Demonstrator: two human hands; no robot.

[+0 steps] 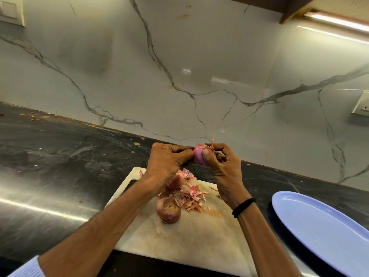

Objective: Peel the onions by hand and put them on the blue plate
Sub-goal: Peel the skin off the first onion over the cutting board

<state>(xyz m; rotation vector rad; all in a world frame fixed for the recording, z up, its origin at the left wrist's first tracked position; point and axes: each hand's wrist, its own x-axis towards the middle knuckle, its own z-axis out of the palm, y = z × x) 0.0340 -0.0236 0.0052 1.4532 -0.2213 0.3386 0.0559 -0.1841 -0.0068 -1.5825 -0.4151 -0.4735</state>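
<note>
— Fingers (179, 149) of the left hand (167, 160): state?
— Curled, tips pressed to the left side of the partly peeled purple-red onion (198, 156). How they lie behind it is hidden. Right hand (223, 168): thumb flat on the onion's front, forefinger bent over the top, the two pinching a thin strip of skin (212, 141) that sticks up. The other right fingers are curled, their tips out of sight.
— Location of that onion?
— Gripped between both hands in the air, over the far edge of the stained white plastic cutting board (189, 236). Well apart from the oval pale-blue plate (323, 226).
— Plate: entry?
— One. It lies right of the board on the glossy black stone countertop (50, 166); its right side is cut off by the frame.
— Onions, count?
— Three. One held, and two on the board with brown skin on. The near brown-skinned onion (168, 209) is in full view; the far brown-skinned onion (175, 181) is half hidden under the left wrist.
— Loose peel?
— One heap of pink papery peelings (191, 195) between those two; the pieces are too small to count.
— Sundries?
— One black wristband (243, 206) on the right wrist. One pale-blue knitted cuff (26, 266), cut off at the lower left corner. One white wall socket (361, 105), cut off at the right edge.
</note>
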